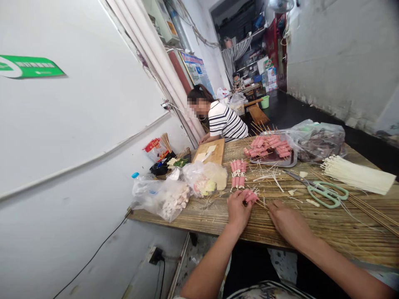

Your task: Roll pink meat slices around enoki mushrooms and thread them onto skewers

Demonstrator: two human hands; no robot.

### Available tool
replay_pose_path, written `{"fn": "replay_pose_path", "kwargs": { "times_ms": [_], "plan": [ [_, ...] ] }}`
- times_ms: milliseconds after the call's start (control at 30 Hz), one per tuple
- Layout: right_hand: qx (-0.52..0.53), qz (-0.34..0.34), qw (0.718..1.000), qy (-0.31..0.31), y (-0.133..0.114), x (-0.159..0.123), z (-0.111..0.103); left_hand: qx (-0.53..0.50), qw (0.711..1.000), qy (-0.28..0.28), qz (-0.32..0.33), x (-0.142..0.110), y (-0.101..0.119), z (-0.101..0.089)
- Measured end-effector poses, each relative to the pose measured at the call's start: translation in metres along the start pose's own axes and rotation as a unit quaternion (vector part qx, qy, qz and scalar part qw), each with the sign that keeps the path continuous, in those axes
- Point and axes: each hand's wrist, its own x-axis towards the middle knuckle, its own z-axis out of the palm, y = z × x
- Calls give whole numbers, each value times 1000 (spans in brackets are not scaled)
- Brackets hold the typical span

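My left hand [239, 211] is closed around a pink meat roll [250, 196] with thin white enoki mushroom stems poking out of it, low over the wooden table. Just to the right, my right hand [288, 220] has its fingers pinched on a thin bamboo skewer [262, 204] that runs toward the roll. Beyond my left hand lie finished-looking pink rolls [238, 173] side by side on skewers. Loose enoki strands [274, 178] are scattered past my hands. Green-handled scissors [327, 193] rest to the right.
A metal tray [288, 161] bears skewered pink rolls, with a plastic bag [318, 139] beside it. Enoki mushrooms [358, 172] lie at the right, bagged mushrooms [174, 199] at the left. A person in a striped shirt [227, 120] sits behind a cutting board [215, 151].
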Motion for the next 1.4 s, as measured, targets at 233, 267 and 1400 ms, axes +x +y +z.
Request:
{"fn": "replay_pose_path", "kwargs": {
  "times_ms": [233, 267, 1400],
  "plan": [
    [46, -15, 997, -53, 14, 7, -14, 41, 998, -30, 26, 4, 1, -5],
    [49, -27, 997, -59, 18, 14, -18, 48, 998, -38, 32, 4, 1, -7],
    [-88, -317, 943, 45, -11, 77, 14, 46, 983, 71, 162, 4, -25, -3]
  ]
}}
